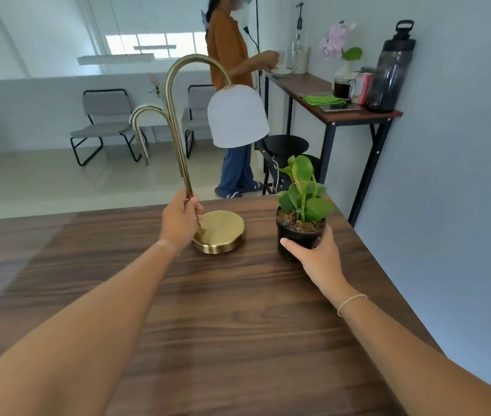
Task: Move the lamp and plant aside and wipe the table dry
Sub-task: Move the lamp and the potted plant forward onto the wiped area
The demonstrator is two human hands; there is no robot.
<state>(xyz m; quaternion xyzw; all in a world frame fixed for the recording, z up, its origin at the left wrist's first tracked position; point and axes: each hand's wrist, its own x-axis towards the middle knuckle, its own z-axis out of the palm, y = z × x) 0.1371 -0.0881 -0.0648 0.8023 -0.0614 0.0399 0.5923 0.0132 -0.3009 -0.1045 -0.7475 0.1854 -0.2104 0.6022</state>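
A gold lamp [223, 231] with a curved stem and a white shade [236, 117] stands on the dark wooden table [238, 325] near its far edge. My left hand [179, 220] is wrapped around the low part of the stem, just above the round base. To the right stands a small green plant in a black pot [299, 232]. My right hand [317, 255] grips the pot's near side, thumb on the front. Both objects rest on the table.
A narrow side table [358, 114] against the right wall holds a folded green cloth [323, 100], a dark bottle, a can and a glass. A person in an orange shirt [229, 49] stands beyond it. Two chairs sit further back. The wall runs close along the table's right edge.
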